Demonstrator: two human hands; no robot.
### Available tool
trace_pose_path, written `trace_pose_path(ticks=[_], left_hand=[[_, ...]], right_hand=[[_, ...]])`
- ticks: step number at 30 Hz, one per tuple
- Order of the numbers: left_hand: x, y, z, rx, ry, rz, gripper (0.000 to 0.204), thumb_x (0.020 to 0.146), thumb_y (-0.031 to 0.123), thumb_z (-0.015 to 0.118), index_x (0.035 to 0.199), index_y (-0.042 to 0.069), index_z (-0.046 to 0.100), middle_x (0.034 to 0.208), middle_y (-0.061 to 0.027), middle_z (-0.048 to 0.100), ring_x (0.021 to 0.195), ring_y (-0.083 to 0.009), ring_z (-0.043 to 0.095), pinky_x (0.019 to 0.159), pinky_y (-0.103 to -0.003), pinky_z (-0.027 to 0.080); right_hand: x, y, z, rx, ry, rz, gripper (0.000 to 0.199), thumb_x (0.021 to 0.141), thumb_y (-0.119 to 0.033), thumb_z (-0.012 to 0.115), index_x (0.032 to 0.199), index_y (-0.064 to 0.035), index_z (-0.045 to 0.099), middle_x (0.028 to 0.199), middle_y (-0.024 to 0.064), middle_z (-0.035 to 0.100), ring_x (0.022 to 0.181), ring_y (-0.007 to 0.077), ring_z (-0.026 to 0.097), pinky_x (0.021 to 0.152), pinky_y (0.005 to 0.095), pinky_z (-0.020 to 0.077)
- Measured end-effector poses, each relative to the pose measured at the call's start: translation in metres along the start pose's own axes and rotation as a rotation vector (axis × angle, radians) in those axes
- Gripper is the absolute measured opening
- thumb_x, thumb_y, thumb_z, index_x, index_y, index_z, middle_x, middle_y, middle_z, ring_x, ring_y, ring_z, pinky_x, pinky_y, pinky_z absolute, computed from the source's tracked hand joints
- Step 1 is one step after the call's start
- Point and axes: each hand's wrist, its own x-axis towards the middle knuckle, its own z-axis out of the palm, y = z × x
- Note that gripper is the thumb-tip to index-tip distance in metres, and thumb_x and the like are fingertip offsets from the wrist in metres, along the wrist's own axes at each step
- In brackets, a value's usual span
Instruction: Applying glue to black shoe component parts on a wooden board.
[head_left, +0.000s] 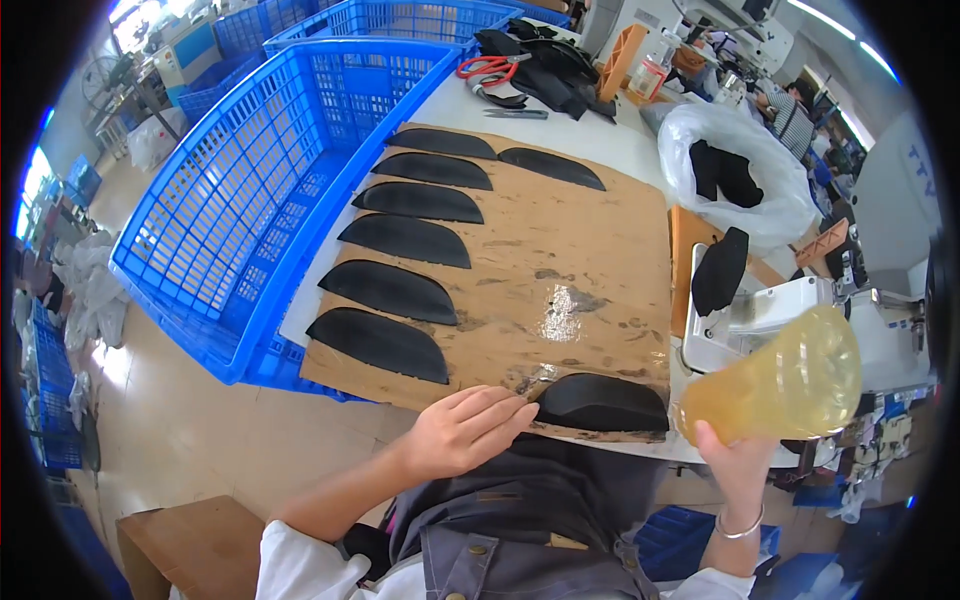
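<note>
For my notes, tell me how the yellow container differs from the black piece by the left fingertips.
The yellow container is see-through, the black piece opaque. The container is held tilted in the right hand; the piece lies on the cardboard. Both have curved edges.

Large bluish lettering (921, 170) is noted on a pale grey panel (900, 205) at the far right, running steeply down its surface and bent by the lens. A clear bottle (657, 62) at the back of the bench (625, 140) bears a label with red markings (648, 79), too small to read. The white machine housing (735, 32) behind it carries a small dark mark (770, 36), likewise too small to make out.
</note>
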Motion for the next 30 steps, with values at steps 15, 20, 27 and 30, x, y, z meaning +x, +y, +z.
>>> trace_pose_path(ticks=[15, 20, 27, 30], left_hand=[[0.003, 0.004, 0.0, -0.01, -0.038, 0.01, 0.036, 0.067, 0.002, 0.063, 0.103, -0.001, 0.06, 0.094, -0.0094, 0.06, 0.087, -0.0231, 0.06, 0.077, -0.033, 0.051], [0.01, 0.006, 0.001, 0.007, -0.014, -0.046, 0.029, 0.064, 0.0, 0.07, 0.091, 0.003, 0.062, 0.088, -0.0068, 0.061, 0.079, -0.0221, 0.061, 0.066, -0.031, 0.05], [0.062, 0.022, -0.008, -0.014, -0.153, -0.165, 0.037, 0.065, 0.023, 0.076, 0.092, 0.003, 0.06, 0.095, -0.0077, 0.057, 0.084, -0.0246, 0.057, 0.07, -0.031, 0.047], [0.098, 0.031, 0.004, -0.062, -0.31, -0.132, 0.054, 0.067, 0.033, 0.076, 0.108, 0.004, 0.057, 0.115, -0.0125, 0.052, 0.103, -0.0311, 0.051, 0.085, -0.04, 0.043]], right_hand=[[0.011, -0.043, 0.02, 0.134, 0.012, -0.019, 0.057, 0.068, -0.01, 0.071, 0.119, -0.0027, 0.046, 0.115, 0.0103, 0.051, 0.101, 0.0195, 0.054, 0.085, 0.0322, 0.0461], [-0.007, -0.004, 0.002, -0.258, 0.05, -0.121, 0.061, 0.066, -0.003, 0.069, 0.122, -0.0025, 0.044, 0.116, 0.0095, 0.052, 0.101, 0.0202, 0.054, 0.087, 0.0334, 0.0459], [-0.05, 0.06, 0.002, 0.63, 0.646, 0.127, 0.068, 0.082, -0.048, 0.055, 0.129, -0.0024, 0.036, 0.122, 0.0207, 0.048, 0.106, 0.0306, 0.054, 0.091, 0.0418, 0.0453], [-0.051, 0.055, 0.017, 1.204, 0.823, 0.191, 0.073, 0.078, -0.053, 0.058, 0.129, -0.0042, 0.038, 0.12, 0.0214, 0.047, 0.103, 0.0336, 0.055, 0.087, 0.0442, 0.0475]])
